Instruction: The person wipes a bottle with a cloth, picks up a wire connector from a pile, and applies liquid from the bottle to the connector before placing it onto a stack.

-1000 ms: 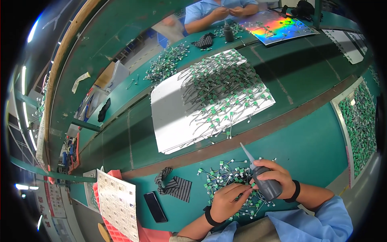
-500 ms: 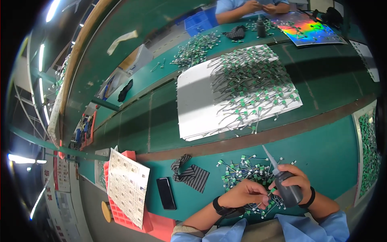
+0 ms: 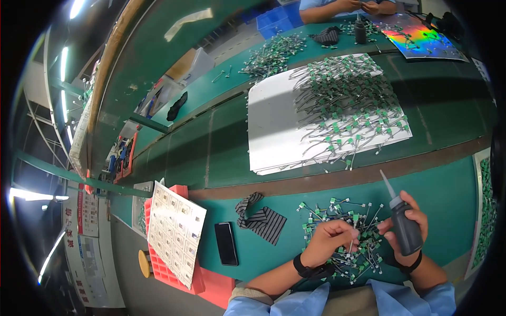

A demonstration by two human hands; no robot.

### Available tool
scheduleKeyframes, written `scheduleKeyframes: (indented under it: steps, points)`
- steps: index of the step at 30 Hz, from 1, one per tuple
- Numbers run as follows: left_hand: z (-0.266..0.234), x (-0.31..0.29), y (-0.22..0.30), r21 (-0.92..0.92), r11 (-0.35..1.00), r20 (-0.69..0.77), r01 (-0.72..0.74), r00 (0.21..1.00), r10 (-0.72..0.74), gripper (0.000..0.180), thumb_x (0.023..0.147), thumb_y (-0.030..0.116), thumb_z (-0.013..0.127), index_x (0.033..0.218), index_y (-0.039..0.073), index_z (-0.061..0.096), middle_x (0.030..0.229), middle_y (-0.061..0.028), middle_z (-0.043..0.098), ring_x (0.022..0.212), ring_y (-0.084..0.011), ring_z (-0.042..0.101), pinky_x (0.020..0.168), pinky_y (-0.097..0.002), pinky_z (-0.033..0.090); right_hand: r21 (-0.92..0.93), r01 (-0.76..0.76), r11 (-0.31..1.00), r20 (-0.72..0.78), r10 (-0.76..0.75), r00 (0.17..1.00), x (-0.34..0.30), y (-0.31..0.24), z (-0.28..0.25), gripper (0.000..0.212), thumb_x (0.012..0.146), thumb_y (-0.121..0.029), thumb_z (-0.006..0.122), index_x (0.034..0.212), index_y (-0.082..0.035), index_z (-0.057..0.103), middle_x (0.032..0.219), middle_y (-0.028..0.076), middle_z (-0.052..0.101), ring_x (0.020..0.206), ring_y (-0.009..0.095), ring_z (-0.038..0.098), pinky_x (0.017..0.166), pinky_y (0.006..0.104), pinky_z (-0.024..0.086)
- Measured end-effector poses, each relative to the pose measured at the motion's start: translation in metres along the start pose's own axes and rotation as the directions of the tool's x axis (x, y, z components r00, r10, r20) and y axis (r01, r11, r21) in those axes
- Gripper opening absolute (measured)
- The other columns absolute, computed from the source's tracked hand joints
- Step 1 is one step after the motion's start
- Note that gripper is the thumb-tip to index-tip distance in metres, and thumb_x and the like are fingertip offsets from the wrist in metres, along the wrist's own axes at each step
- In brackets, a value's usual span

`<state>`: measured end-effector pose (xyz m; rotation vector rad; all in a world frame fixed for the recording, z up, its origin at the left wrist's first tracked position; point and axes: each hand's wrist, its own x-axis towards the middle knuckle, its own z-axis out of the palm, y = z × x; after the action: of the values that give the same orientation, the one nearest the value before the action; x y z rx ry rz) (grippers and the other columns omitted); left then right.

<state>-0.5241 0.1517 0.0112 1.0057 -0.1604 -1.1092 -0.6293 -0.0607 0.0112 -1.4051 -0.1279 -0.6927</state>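
My left hand [image 3: 328,241] is closed in a pinch on a small wired part [image 3: 351,244], above a loose pile of green-and-white wired connectors [image 3: 369,256]. The fingers hide most of that part. To its right, my right hand [image 3: 420,217] is wrapped round a dark squeeze bottle [image 3: 407,231] with a long, pale tapered nozzle pointing up and away. The bottle stands apart from the pinched part. Both wrists wear black bands.
A striped cloth [image 3: 262,221] and a black phone [image 3: 226,244] lie to the left, beside a tilted printed sheet [image 3: 175,231] on red trays. Beyond, white boards [image 3: 274,126] carry rows of wired connectors. Across the bench another person's hands [image 3: 363,6] work near a second dark bottle [image 3: 360,32].
My right hand has drawn the bottle right, away from my left hand, and the bottle is more upright. My left hand has risen slightly with the small part. The whole view has shifted.
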Motion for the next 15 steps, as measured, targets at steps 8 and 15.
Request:
scheduleKeyframes:
  steps: [8, 15]
  points:
    - [0.0, 0.004, -0.008, 0.209, 0.97, -0.268, -0.124, 0.947, 0.179, 0.005, 0.097, 0.002, 0.065, 0.094, -0.001, 0.068, 0.083, -0.0125, 0.073, 0.07, -0.0207, 0.071, 0.066, -0.0318, 0.058, 0.049, 0.05, 0.998, 0.15, -0.057, 0.987, -0.005, -0.007, -0.03, 0.072, 0.081, -0.022, 0.089, 0.134, -0.006, 0.043, 0.136, 0.033, 0.056, 0.097, 0.035, 0.073, 0.075, 0.0389, 0.062]
    - [0.004, 0.007, -0.001, 0.168, 0.979, -0.267, -0.119, 0.95, 0.162, 0.004, 0.097, -0.002, 0.064, 0.094, -0.004, 0.066, 0.085, -0.0141, 0.073, 0.074, -0.0202, 0.073, 0.069, -0.0314, 0.059, -0.189, 0.224, 0.956, 0.29, -0.164, 0.943, 0.013, -0.019, -0.023, 0.078, 0.074, -0.036, 0.094, 0.129, -0.003, 0.05, 0.123, 0.026, 0.068, 0.089, 0.029, 0.075, 0.071, 0.0359, 0.061]
